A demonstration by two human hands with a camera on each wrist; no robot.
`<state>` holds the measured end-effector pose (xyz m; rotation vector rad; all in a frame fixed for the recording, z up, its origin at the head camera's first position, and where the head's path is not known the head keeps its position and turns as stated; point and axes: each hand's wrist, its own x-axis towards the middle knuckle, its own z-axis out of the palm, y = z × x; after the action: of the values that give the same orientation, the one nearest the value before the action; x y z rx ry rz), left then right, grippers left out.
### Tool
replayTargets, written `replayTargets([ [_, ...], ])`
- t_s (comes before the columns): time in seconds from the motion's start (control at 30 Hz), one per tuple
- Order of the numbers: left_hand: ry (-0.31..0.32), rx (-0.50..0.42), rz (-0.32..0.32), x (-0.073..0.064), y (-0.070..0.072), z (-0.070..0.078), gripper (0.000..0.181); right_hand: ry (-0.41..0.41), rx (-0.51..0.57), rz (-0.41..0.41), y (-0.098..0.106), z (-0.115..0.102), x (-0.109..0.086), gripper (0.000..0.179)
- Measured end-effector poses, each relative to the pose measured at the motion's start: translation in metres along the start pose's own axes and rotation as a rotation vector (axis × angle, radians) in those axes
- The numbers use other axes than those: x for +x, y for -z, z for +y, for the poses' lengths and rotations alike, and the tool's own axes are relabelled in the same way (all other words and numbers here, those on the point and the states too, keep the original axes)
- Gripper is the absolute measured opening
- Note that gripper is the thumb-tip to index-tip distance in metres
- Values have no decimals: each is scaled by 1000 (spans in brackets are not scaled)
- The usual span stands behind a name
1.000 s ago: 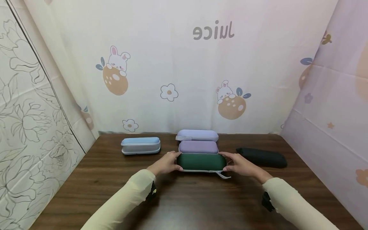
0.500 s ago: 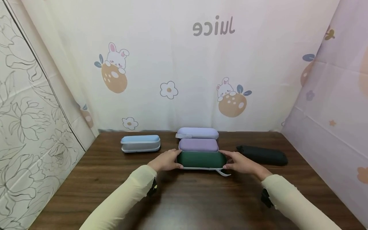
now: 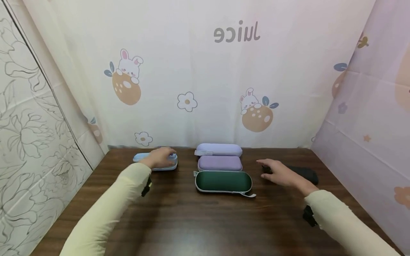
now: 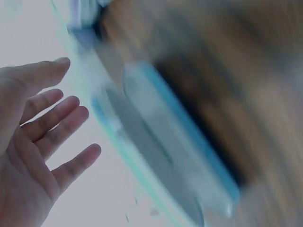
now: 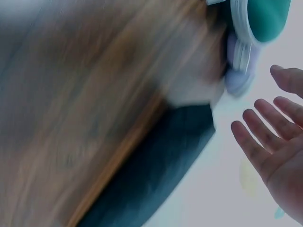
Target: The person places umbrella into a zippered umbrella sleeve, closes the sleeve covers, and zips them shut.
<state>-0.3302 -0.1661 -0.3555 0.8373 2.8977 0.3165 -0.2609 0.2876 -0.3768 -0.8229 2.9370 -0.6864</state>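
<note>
My left hand (image 3: 161, 157) is over the light blue zip case (image 3: 139, 156) at the back left, hiding part of it in the head view. Its fingers are spread and hold nothing; in the left wrist view that case (image 4: 175, 137) lies beside them, its lid gaping. On the right, my right hand (image 3: 282, 173) has loose, extended fingers and overlaps the black elongated pouch (image 3: 305, 173). In the right wrist view the pouch (image 5: 156, 161) sits apart from the fingertips. Between the hands lies a dark green zip case (image 3: 223, 181) with pale piping and a tab.
Behind the green case are a purple case (image 3: 220, 163) and a lavender case (image 3: 224, 148) with a strap, lined up in a column. All rest on a dark wooden table (image 3: 205, 227). A printed curtain (image 3: 205, 71) closes off the back and sides.
Both hands have let go of the green case's ends. The left moved left to the light blue case, the right moved right toward the black pouch. The green case stays in front.
</note>
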Motion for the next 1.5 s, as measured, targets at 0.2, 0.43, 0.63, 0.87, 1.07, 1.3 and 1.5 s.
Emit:
replayTargets([
  [0.2,66,-33,-61,-6,13,-40,52,-53,-101,32,18,22,-12,53],
  [0.43,104,-97,-121,-8,11,-65,58,-112,-156,-35,29,60,-24,68],
  [0.63,159,-137,-196,-1,12,-71,63,-204,-179,-157,28,84,-32,83],
  [0.87,271,-156,-296,15,7,-82,76,-281,-234,-231,26,97,-34,85],
  [1.07,332,-177,-320,17,6,-85,83,-275,-230,-239,23,105,-29,83],
  [1.3,327,-200,-347,12,11,-81,79,-229,-261,-202,17,109,-29,81],
  [1.5,299,-204,-391,7,27,-61,74,-194,-355,-137,14,112,-33,77],
])
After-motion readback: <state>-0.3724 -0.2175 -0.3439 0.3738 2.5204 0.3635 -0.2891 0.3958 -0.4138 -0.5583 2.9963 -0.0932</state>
